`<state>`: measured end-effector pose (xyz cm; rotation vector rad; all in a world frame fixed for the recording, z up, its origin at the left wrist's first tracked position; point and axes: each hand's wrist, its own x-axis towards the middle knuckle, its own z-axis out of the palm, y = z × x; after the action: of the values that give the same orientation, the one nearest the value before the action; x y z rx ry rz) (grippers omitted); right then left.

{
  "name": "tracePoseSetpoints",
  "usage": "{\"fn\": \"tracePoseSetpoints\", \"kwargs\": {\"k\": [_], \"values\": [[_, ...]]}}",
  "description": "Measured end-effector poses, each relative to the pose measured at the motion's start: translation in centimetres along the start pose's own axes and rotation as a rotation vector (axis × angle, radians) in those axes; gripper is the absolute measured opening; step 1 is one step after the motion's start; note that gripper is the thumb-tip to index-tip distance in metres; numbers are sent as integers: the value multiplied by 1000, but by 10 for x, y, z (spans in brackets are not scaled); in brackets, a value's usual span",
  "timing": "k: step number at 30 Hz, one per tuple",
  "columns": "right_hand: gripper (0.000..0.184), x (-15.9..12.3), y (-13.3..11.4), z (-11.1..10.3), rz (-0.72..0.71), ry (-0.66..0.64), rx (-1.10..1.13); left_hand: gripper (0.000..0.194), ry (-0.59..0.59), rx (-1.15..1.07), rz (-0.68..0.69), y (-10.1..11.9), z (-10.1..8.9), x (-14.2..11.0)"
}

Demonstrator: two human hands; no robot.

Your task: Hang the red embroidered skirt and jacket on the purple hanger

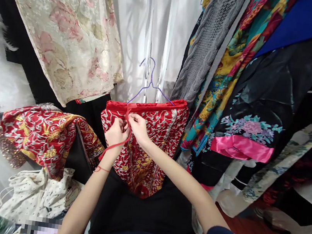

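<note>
Hemmed in by floral cloth (66, 29) at ten o'clock, black garment (268, 87) at two; giving onto white backdrop (132, 19) at twelve. Near centre, pinching red cord (128, 112) at top of red garment (152, 143), left hand (115, 132) and right hand (139, 127) closed.

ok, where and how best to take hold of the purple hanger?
Likely the neck of the purple hanger, just below its hook, coming from above: that slim wire sticks up over the red garment, while the shoulders slope to its top edge.
</note>
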<state>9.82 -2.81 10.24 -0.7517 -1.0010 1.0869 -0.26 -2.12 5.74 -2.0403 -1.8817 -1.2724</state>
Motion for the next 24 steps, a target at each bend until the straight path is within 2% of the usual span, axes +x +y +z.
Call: {"fn": "tracePoseSetpoints", "kwargs": {"k": [3,7,16,19,21,22,24], "values": [[13,-5,7,-1,-46,-18,-9,23,-28,119,62,14,-11,19],[12,-8,13,-3,-76,-7,-24,27,-86,217,107,15,-11,27],[17,18,-3,15,-88,47,-41,30,-88,110,144,25,-12,35],[11,20,-1,2,-143,7,-173,28,-124,109,141,16,-18,33],[14,17,-5,-20,-182,-110,-418,25,-243,92,174,1,-21,23],[16,15,-9,-35,-200,-168,-581,24,-369,72,205,-7,-23,14],[16,12,-25,-67,-226,-131,-744,26,-598,-3,250,-23,-24,-9]]}}
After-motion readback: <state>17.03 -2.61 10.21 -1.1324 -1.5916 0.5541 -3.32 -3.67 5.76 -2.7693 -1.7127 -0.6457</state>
